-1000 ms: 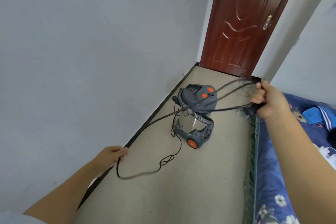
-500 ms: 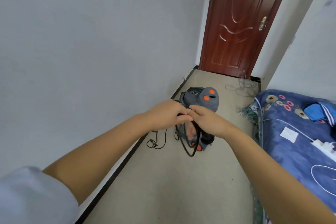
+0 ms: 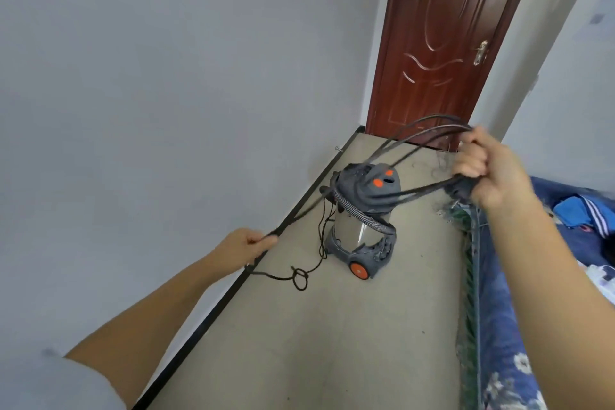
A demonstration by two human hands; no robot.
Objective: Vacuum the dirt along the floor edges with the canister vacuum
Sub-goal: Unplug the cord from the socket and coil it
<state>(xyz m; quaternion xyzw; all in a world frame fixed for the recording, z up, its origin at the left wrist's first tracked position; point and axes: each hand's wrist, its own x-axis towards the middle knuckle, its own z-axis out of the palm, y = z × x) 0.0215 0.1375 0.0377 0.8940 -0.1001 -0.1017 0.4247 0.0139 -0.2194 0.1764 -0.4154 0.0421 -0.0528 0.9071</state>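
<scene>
A grey canister vacuum with orange buttons, an orange wheel and a steel drum stands on the beige floor near the left wall. A ribbed grey hose wraps around its body. My right hand is raised near the door and grips a bundle of black power cord loops. My left hand is low by the baseboard and pinches the same cord stretched between the hands. The rest of the cord trails on the floor in a small tangle left of the vacuum.
A black baseboard runs along the grey left wall. A dark red door closes the far end. A bed with a blue floral cover borders the floor on the right. A thin wire lies on the floor by the door.
Half a second ago both hands were together in front of the vacuum. Now they have spread apart, right hand up toward the door, left hand down by the baseboard, drawing the cord taut.
</scene>
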